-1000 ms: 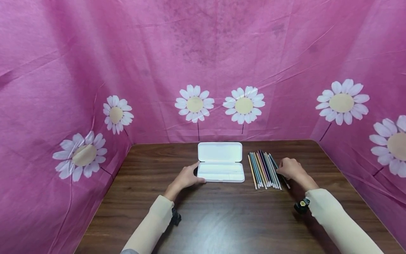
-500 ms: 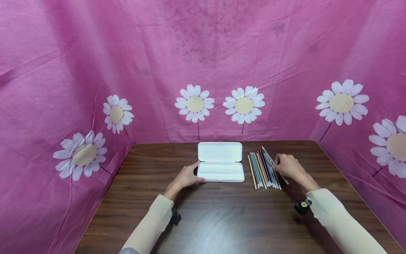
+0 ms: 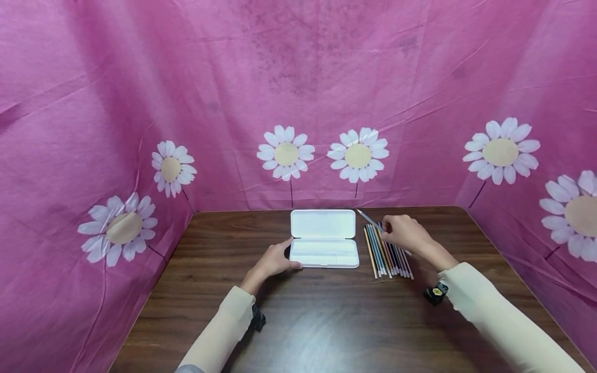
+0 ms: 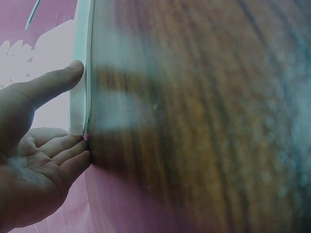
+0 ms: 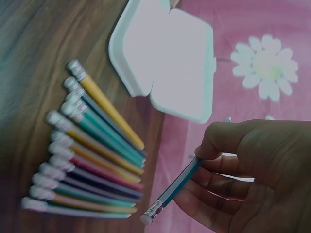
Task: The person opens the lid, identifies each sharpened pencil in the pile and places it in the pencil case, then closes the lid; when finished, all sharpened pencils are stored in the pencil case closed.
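Observation:
A white pencil case (image 3: 324,259) lies on the table with its lid raised; its tray looks white inside. My left hand (image 3: 276,260) rests at its left end, thumb against the front wall and fingers extended along the side. In the left wrist view the thumb touches the case edge (image 4: 78,107). My right hand (image 3: 404,234) pinches a blue-green pencil (image 3: 370,220) above the row of pencils (image 3: 380,254). That pencil slants, its point up towards the case lid, and in the right wrist view its white eraser end (image 5: 154,212) hangs below the fingers.
The dark wooden table (image 3: 317,321) stretches in front of the case. Pink cloth (image 3: 224,103) with printed daisies stands close behind it and on both sides. The pencils lie side by side right of the case, erasers towards me.
The right hand has picked up a pencil from the right side of the row and carried it left and upward, over the other pencils. The left hand and the case have stayed put.

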Tool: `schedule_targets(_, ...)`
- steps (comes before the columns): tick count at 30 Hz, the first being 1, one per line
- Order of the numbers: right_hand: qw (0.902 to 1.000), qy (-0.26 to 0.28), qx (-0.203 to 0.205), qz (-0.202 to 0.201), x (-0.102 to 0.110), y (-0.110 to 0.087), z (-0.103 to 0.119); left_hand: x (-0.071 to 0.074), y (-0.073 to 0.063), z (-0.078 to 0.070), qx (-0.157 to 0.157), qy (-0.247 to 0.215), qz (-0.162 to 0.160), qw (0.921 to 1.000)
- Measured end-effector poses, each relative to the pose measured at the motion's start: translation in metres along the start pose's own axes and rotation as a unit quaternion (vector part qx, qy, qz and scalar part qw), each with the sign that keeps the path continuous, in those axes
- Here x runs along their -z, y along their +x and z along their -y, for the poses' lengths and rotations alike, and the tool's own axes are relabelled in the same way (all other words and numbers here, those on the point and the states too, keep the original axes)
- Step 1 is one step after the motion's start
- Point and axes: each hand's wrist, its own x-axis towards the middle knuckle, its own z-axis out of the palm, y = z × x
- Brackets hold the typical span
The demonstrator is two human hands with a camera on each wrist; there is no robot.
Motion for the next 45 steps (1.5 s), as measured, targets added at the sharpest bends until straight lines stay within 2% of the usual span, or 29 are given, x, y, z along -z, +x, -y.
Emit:
schedule_targets(8, 0.9974, -0.01, 0.071, -0.002, 0.003, 0.018, 0.037, 0.001, 0.001, 0.001, -0.005, 0.001, -0.001, 1.0)
schedule_targets(16, 0.9926, -0.045, 0.112, 0.01, -0.008, 0.038, 0.068, 0.001, 0.0, 0.001, -0.006, 0.004, 0.001, 1.0)
schedule_targets(21, 0.9891, -0.049, 0.136, 0.028, -0.015, 0.049, 0.081, 0.002, 0.001, 0.001, 0.002, 0.001, 0.009, 1.0)
schedule_targets(29, 0.9801, -0.049, 0.188, 0.041, -0.026, 0.064, 0.095, 0.002, 0.002, 0.002, -0.001, 0.009, 0.002, 1.0)
schedule_targets(35, 0.9664, -0.085, 0.237, 0.051, -0.035, 0.069, 0.099, 0.0, 0.004, 0.003, -0.009, 0.012, 0.0, 0.9999)
schedule_targets(37, 0.9642, -0.092, 0.241, 0.061, -0.039, 0.07, 0.1, 0.0, 0.004, 0.002, -0.012, 0.01, -0.002, 0.9999)
schedule_targets(42, 0.9662, -0.087, 0.215, 0.113, -0.051, 0.072, 0.107, 0.001, 0.003, 0.001, -0.012, 0.009, -0.002, 0.9999)
schedule_targets(45, 0.9669, -0.086, 0.204, 0.127, -0.059, 0.073, 0.111, 0.0, 0.002, 0.003, -0.007, 0.008, -0.001, 0.9999)
